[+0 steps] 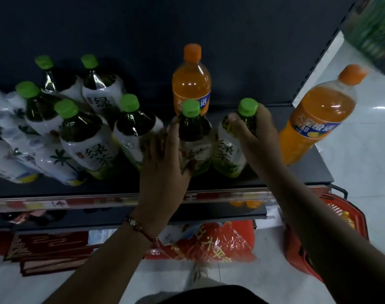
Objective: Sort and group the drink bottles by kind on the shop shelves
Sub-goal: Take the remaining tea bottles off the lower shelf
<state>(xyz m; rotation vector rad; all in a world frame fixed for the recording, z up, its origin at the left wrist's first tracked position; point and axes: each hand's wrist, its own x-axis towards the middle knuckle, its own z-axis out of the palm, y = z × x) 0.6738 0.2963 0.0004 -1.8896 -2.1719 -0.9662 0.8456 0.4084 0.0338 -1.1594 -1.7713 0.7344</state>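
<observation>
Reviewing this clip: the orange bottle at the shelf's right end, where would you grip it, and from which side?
Grip the orange bottle around its shoulder, just under the cap, coming from the front right. It stands upright at the shelf end with open space there; the right hand crowds its left.

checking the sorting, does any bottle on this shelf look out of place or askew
Yes. One orange soda bottle stands behind the green-capped tea bottles, apart from the other orange soda bottle at the shelf's right end. The left hand and right hand each grip a tea bottle.

A red shopping basket on the pale floor, red packets below the shelf
</observation>
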